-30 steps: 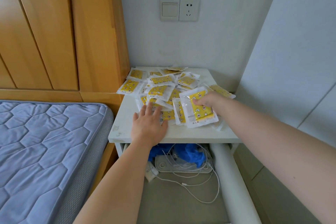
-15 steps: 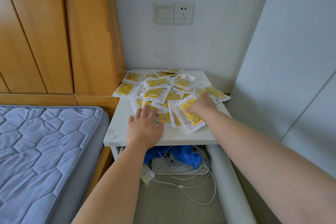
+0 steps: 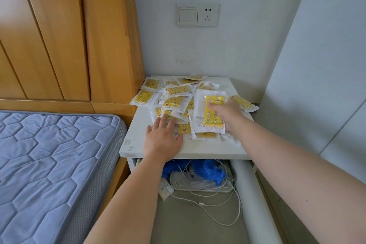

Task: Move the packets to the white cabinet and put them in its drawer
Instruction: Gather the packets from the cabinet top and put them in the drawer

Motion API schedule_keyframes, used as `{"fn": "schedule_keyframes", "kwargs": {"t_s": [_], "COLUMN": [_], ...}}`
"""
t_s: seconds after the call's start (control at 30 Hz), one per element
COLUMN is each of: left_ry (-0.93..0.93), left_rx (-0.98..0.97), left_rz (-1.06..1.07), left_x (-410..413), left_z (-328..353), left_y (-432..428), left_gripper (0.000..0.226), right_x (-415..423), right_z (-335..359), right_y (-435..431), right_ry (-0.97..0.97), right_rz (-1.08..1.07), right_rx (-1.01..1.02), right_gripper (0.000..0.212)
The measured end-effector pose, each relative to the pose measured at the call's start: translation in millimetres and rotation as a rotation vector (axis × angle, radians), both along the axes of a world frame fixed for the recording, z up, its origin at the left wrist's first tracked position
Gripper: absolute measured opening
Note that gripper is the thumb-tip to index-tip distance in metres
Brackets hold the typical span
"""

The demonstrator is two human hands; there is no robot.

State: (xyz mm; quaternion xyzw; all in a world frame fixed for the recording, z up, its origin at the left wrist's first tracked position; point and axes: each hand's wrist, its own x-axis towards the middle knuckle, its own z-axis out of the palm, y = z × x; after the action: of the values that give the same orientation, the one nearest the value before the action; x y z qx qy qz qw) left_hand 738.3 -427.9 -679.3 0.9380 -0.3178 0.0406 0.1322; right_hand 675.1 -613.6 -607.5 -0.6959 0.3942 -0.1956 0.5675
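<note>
glossy plastic packets point(image 3: 176, 89), matt white cabinet point(image 3: 208, 149), varnished wood headboard point(image 3: 59, 41), quilted cloth mattress point(image 3: 49, 160)

Perhaps twenty packets point(image 3: 175, 90), one cabinet point(image 3: 136, 140), one drawer point(image 3: 255, 194), one mattress point(image 3: 49, 160).

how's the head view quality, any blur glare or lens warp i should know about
Head view: soft even light, no hard shadows; pale sheen on the headboard at far left; the wide-angle lens slants the wall lines at right; the packet in the right hand looks slightly smeared, its print unreadable.
</note>
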Motion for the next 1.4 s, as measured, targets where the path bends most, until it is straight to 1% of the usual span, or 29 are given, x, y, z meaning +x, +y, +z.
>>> {"fn": "schedule_keyframes", "kwargs": {"t_s": [0.1,0.13,0.2,0.27,0.3,0.37,0.43,0.5,0.57,0.6,0.77,0.87,0.93,0.97,1.03,1.13,1.2,1.27,1.33,1.4], "left_ry": [-0.004,-0.009,-0.018,-0.014,-0.012,-0.02,-0.043,-0.133,-0.204,-0.192,-0.017,0.046,0.071,0.058,-0.042,-0.2,-0.217,-0.145,-0.029,0.002], "left_rx": [-0.005,-0.006,-0.009,-0.01,-0.011,-0.014,0.004,0.038,0.047,0.056,0.102,0.122,0.101,0.087,0.109,0.248,0.292,0.273,0.182,0.109], "left_rz": [0.0,0.002,0.008,0.017,0.025,0.039,0.035,0.01,-0.005,-0.002,0.037,0.011,0.019,0.031,0.052,0.049,0.026,-0.003,-0.016,-0.008], "left_x": [1,1,1,2,1,-2,-2,11,35,47,88,99,102,102,96,86,86,89,89,86], "left_z": [0,0,-1,-1,0,1,5,15,30,37,39,33,34,35,38,43,44,43,43,45], "left_y": [-1,0,0,0,-1,0,1,-5,-19,-28,-75,-91,-97,-98,-98,-94,-90,-86,-82,-79], "left_gripper": [0.057,0.057,0.057,0.06,0.062,0.065,0.065,0.063,0.062,0.062,0.069,0.072,0.074,0.074,0.068,0.057,0.058,0.059,0.054,0.054], "right_x": [4,2,-3,-14,-18,-26,-30,-32,-30,-29,-25,-25,-23,-23,-22,-24,-25,-26,-27,-27], "right_z": [-3,-3,-6,-13,-17,-28,-40,-49,-52,-52,-60,-65,-66,-67,-67,-66,-65,-64,-63,-63], "right_y": [1,0,-7,-13,-14,-14,-13,-13,-14,-14,-19,-22,-24,-24,-24,-23,-22,-21,-20,-20], "right_ry": [-0.189,-0.218,-0.228,-0.23,-0.228,-0.221,-0.242,-0.291,-0.317,-0.322,-0.325,-0.339,-0.349,-0.354,-0.357,-0.358,-0.358,-0.357,-0.355,-0.355], "right_rz": [-0.183,-0.234,-0.293,-0.31,-0.312,-0.316,-0.31,-0.297,-0.298,-0.302,-0.286,-0.274,-0.264,-0.261,-0.254,-0.249,-0.246,-0.241,-0.235,-0.23], "right_rx": [0.157,0.158,0.059,-0.056,-0.093,-0.122,-0.127,-0.14,-0.173,-0.187,-0.246,-0.271,-0.27,-0.262,-0.249,-0.243,-0.236,-0.236,-0.241,-0.237], "right_gripper": [0.076,0.074,0.063,0.046,0.042,0.04,0.033,0.024,0.025,0.026,0.026,0.028,0.029,0.03,0.031,0.033,0.036,0.038,0.039,0.039]}}
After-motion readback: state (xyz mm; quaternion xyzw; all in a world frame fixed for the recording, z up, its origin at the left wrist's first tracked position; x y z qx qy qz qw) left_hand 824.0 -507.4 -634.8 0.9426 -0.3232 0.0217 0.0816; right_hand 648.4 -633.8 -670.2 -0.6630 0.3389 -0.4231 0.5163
